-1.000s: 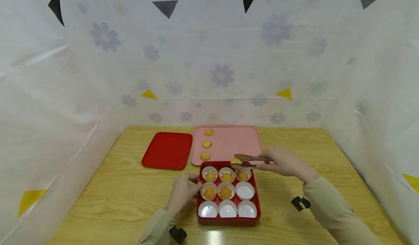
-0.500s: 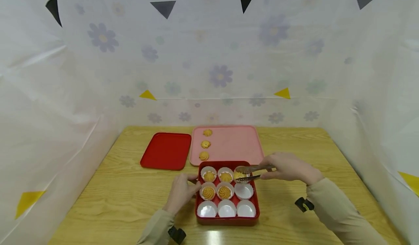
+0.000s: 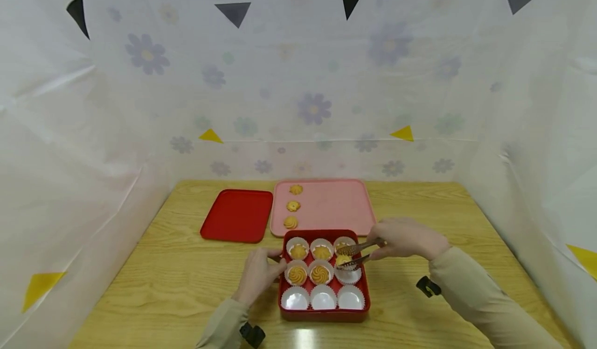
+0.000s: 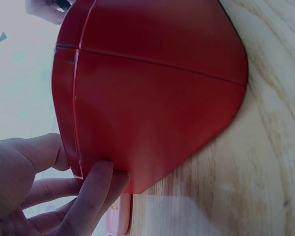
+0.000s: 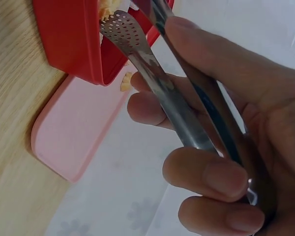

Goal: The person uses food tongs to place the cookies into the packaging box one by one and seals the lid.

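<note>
My right hand (image 3: 406, 238) holds metal tongs (image 5: 172, 105) with perforated tips, pinching a piped butter cookie (image 3: 343, 260). The tips are over the right column of the red box (image 3: 325, 316), just above the middle-row paper cup (image 3: 347, 276). The back-right cup is partly hidden by the tongs. Swirled cookies (image 3: 297, 275) sit in the left and centre cups of the back and middle rows. The front-row cups (image 3: 323, 298) show bare white bottoms. My left hand (image 3: 258, 274) grips the box's left wall between thumb and fingers, clearer in the left wrist view.
Behind the box lies a pink tray (image 3: 336, 204) with three cookies (image 3: 293, 206) along its left side. A red tray (image 3: 239, 215) sits left of it. Patterned white sheeting (image 3: 298, 79) surrounds the wooden table (image 3: 158, 281) at the back and sides.
The tongs carried the cookie from the box's back-right edge down and toward me, over the back-right cup, then to the middle-right cup. My left hand stayed on the box.
</note>
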Action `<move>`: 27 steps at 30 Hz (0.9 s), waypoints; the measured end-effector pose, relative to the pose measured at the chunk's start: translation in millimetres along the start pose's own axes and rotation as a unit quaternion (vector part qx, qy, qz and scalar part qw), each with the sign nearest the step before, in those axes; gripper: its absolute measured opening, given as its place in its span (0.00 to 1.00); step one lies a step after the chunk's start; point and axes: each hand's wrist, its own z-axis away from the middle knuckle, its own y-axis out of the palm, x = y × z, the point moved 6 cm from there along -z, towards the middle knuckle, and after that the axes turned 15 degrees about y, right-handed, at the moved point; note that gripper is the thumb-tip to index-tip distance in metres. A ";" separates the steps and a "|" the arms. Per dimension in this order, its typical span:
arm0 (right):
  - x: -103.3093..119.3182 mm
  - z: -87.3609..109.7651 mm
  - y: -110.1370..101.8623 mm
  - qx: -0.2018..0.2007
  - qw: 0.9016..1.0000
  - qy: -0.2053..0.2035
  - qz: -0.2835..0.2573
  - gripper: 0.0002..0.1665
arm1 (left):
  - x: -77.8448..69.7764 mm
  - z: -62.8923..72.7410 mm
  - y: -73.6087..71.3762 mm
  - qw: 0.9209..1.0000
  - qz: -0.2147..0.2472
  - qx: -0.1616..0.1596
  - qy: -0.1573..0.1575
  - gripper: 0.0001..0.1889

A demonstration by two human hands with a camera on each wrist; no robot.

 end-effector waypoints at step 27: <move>15.4 -2.8 5.1 0.011 0.999 0.017 0.050 0.10 | -0.1 -0.1 0.2 1.000 -0.002 -0.002 0.000 0.15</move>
